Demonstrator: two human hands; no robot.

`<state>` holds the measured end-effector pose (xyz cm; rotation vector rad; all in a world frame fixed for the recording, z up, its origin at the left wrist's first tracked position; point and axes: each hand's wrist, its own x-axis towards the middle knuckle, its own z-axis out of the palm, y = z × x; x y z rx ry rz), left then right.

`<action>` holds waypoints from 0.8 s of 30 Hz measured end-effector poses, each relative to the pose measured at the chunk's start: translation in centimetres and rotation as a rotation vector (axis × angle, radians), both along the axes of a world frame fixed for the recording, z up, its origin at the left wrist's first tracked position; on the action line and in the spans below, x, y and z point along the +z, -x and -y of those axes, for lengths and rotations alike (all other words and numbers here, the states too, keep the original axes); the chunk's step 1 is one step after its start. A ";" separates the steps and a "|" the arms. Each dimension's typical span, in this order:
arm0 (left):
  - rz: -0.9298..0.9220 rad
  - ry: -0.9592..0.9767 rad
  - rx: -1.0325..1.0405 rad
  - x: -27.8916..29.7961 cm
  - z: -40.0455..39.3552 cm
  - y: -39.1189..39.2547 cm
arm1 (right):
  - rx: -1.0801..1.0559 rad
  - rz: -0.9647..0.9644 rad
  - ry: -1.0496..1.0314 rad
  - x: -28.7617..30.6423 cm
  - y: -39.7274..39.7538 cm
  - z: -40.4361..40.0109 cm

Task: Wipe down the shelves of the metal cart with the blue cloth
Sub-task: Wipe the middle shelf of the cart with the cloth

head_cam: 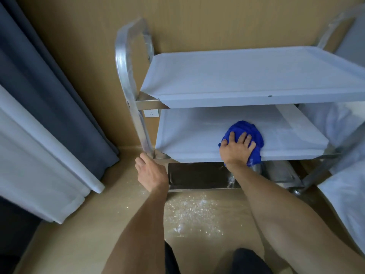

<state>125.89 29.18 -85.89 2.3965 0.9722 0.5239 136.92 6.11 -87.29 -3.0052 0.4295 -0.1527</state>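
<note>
A metal cart (126,76) with three shelves stands against the wooden wall. Its top shelf (246,76) and middle shelf (189,133) look pale and film-covered; the bottom shelf (197,175) is bare shiny metal. A crumpled blue cloth (246,128) lies on the middle shelf near its front edge. My right hand (237,149) presses down on the cloth with spread fingers, and part of the cloth hangs over the shelf edge. My left hand (150,171) grips the cart's left upright post at middle-shelf height.
Grey and white curtains (49,115) hang at the left. A wall socket (151,113) shows behind the post. White bedding (345,194) lies at the right. Pale crumbs or droplets (191,212) are scattered on the brown floor in front of the cart.
</note>
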 end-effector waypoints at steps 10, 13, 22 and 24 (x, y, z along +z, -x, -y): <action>0.039 0.126 -0.038 2.7 -5.5 -2.0 | 0.873 0.006 0.069 -0.1 5.7 -17.0; 0.046 0.211 0.051 3.0 -4.7 -2.5 | 0.857 0.002 0.075 -0.5 5.1 -18.3; 0.054 0.260 0.119 1.8 -1.7 -3.3 | 0.669 0.138 0.065 -2.4 5.0 -7.3; 0.078 0.289 0.151 2.0 -1.2 -3.3 | 0.535 0.172 0.075 -3.2 5.4 -2.9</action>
